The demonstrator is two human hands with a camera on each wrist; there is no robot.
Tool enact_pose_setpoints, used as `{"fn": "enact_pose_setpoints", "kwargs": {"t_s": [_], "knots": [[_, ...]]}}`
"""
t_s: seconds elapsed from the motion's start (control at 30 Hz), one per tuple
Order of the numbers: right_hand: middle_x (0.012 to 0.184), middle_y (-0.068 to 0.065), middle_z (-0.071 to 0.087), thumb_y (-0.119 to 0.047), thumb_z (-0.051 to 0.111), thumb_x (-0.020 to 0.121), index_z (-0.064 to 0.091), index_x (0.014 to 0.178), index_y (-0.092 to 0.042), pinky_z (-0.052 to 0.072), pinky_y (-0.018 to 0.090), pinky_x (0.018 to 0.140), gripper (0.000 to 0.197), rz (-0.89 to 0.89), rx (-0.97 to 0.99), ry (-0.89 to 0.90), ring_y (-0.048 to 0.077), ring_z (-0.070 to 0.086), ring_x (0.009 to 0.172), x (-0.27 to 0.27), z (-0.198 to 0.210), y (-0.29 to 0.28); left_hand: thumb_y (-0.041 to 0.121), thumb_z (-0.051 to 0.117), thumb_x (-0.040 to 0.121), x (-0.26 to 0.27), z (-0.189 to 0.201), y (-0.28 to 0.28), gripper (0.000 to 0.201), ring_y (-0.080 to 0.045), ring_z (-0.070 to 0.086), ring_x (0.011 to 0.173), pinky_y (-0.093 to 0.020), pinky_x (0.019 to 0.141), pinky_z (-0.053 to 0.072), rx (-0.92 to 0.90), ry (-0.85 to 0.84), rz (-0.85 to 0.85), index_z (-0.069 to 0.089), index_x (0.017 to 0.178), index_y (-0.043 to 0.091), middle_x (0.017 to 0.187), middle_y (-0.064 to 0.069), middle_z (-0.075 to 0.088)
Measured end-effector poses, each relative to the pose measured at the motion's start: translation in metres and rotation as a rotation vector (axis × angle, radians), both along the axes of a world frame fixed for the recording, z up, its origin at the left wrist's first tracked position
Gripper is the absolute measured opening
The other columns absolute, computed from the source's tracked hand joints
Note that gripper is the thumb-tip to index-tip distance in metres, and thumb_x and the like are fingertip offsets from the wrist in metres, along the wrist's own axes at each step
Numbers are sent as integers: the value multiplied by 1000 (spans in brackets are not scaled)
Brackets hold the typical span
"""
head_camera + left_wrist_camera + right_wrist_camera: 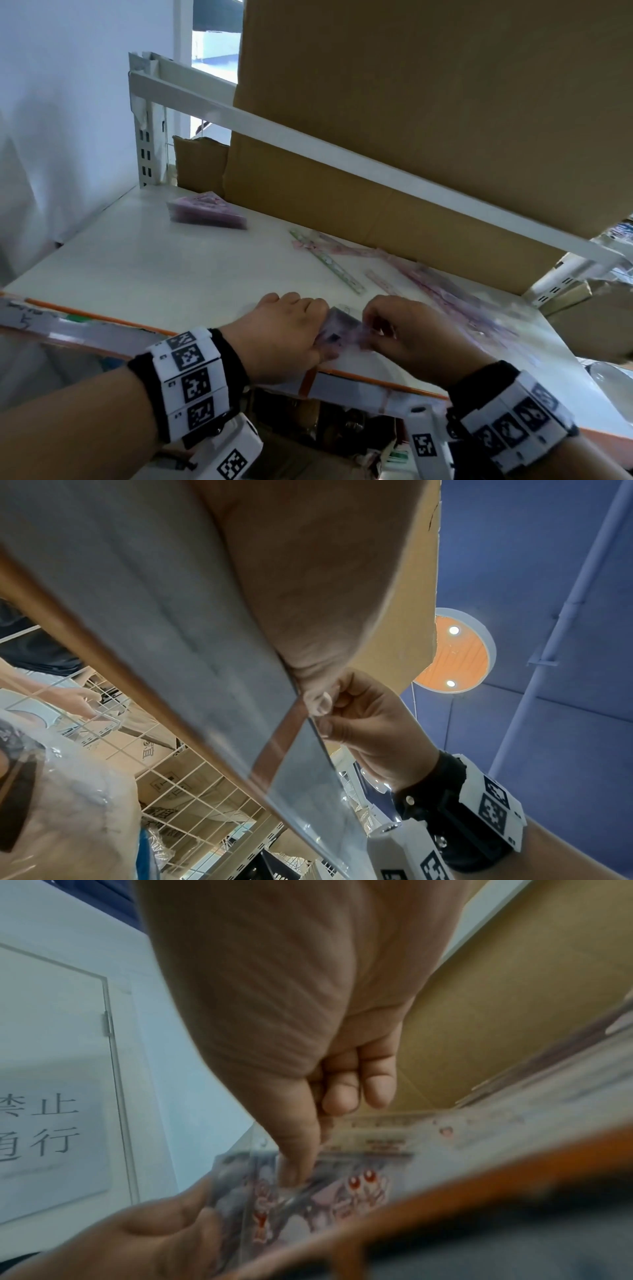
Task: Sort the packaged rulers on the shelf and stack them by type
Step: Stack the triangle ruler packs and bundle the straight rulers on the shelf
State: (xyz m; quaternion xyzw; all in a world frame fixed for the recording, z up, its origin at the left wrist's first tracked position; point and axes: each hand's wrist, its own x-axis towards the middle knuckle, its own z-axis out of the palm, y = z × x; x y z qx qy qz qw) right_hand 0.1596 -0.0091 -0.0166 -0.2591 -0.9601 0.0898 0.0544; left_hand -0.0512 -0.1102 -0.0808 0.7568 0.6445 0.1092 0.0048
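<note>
Holding one packaged ruler (342,329) at the shelf's (144,260) front edge

Left hand (284,339) and right hand (407,337) both pinch it; slick film overhanging the edge could slip and drop; sorted stack (207,214) sits near the back-left corner.

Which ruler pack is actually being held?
The purple pack at the shelf's front edge, pinched between left hand and right hand; the others lie untouched farther back.

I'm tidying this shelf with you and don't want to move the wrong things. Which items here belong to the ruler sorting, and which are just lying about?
Part of the job:
- ruler packet held by the left hand and right hand
- stack of packets at the back left
- loose rulers scattered to the right

Just lying about:
- big cardboard box
- small box behind it
</note>
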Motion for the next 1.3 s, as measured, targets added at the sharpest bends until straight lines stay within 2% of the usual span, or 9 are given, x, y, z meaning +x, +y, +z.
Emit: {"fn": "enact_pose_setpoints", "kwargs": {"t_s": [0.17, 0.27, 0.37, 0.43, 0.67, 0.87, 1.0, 1.17, 1.3], "knots": [[77, -18, 46, -34, 71, 80, 42, 82, -39, 35, 18, 57, 30, -29, -2, 159, 2, 46, 72, -20, -13, -18, 59, 34, 93, 2, 6, -3, 43, -22, 49, 99, -37, 82, 33, 0, -6, 1, 42, 109, 20, 108, 1, 54], [96, -18, 49, -35, 72, 83, 54, 101, -31, 39, 16, 76, 26, -43, 5, 236, 0, 45, 89, -24, -22, -27, 48, 37, 94, 3, 9, -6, 38, -24, 49, 103, -36, 87, 34, -18, -21, -4, 43, 116, 18, 114, -2, 56], [124, -11, 50, -49, 58, 89, 51, 127, -29, 37, 25, 96, 44, -123, 7, 67, 10, 45, 114, -17, -33, -28, 50, 33, 97, 5, 12, -9, 44, -25, 49, 105, -38, 91, 37, -42, 17, -31, 43, 122, 15, 119, -4, 54], [130, -13, 52, -54, 49, 90, 46, 134, -32, 35, 26, 100, 49, -155, 8, -17, 11, 47, 119, -10, -39, -31, 52, 33, 97, 6, 15, -9, 45, -24, 48, 108, -39, 94, 37, -99, 11, -36, 41, 124, 16, 123, -4, 53], [114, -12, 62, -58, 45, 86, 56, 123, -29, 43, 27, 89, 48, -160, -10, 119, 13, 56, 105, -3, -45, -35, 66, 45, 90, -17, 52, 4, 59, -18, 47, 113, -35, 95, 41, -348, -160, -54, 40, 132, 24, 129, 2, 49], [111, -13, 61, -58, 50, 88, 51, 118, -34, 43, 25, 89, 39, -156, -6, 142, 11, 55, 104, -2, -50, -31, 52, 46, 97, -52, 112, 78, 31, -10, 59, 87, -32, 78, 49, -320, -31, 10, 60, 110, 28, 100, 7, 64], [106, -12, 62, -59, 50, 88, 53, 115, -33, 46, 27, 86, 37, -166, 3, 162, 13, 57, 100, -2, -50, -34, 31, 45, 101, -55, 105, 132, 28, -18, 57, 93, -30, 72, 41, -372, 80, 97, 60, 121, 21, 113, -2, 64], [103, -13, 62, -63, 47, 88, 54, 109, -33, 43, 23, 84, 37, -165, -8, 156, 10, 56, 98, -1, -48, -33, 25, 43, 104, -42, 81, 162, 37, -28, 57, 115, -34, 92, 45, -448, 142, 115, 57, 134, 9, 132, -12, 58], [98, -13, 61, -63, 47, 88, 54, 104, -33, 42, 22, 80, 34, -164, -21, 173, 9, 55, 94, -1, -47, -34, 23, 52, 99, -37, 78, 161, 28, -21, 59, 94, -29, 79, 44, -449, 113, 0, 66, 122, 15, 120, -7, 65]]}}
